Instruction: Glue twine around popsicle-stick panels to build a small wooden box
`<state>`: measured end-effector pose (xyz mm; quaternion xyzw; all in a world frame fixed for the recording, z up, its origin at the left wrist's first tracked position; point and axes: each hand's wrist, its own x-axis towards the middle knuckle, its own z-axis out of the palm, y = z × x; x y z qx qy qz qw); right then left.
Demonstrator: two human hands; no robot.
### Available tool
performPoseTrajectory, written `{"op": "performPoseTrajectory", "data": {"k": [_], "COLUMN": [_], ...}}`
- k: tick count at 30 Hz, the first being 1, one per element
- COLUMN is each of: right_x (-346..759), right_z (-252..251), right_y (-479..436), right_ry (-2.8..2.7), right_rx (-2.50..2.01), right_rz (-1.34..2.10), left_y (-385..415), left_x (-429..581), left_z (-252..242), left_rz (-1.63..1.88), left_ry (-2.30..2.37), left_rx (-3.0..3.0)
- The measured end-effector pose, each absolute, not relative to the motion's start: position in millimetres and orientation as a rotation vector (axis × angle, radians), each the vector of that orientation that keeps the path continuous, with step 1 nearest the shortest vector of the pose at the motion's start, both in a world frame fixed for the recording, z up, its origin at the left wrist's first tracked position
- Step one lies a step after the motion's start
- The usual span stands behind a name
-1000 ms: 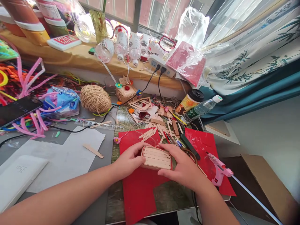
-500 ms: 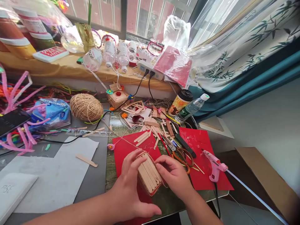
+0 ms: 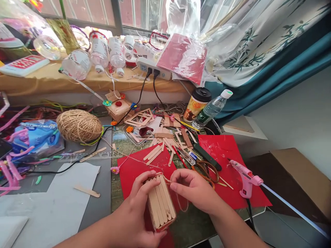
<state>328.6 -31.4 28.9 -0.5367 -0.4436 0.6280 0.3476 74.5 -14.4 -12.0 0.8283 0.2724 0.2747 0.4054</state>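
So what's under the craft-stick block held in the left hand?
Around the craft-stick block, red paper and dark tabletop show below. Its underside is hidden, and whatever lies directly beneath is covered by the block itself and the left hand.

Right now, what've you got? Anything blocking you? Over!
Left fingers around wooden-stick box. Right fingers pinching twine. Pink glue gun off right, not blocking.

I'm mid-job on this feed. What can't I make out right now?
All in the head view:
- Box: its underside, turned away from the camera; part of its left side, behind the left hand.
- Twine: the part within the right hand, which hides it.
- Bottle: label's small print, too small to read.
- White case: cut off by the left edge.
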Motion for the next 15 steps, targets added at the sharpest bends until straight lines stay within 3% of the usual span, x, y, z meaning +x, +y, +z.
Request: {"op": "performPoseTrajectory", "data": {"k": [7, 15], "right_x": [350, 359], "right_z": [43, 32], "right_y": [-11, -12], "right_ry": [-1.524, -1.604], "right_rx": [-1.660, -1.605], "right_rz": [1.123, 0.893], "left_y": [-10, -6], "left_x": [76, 76], "left_z": [-9, -6], "left_rz": [0.601, 0.512], "left_ry": [0.720, 0.716], "left_rx": [2.020, 2.077]}}
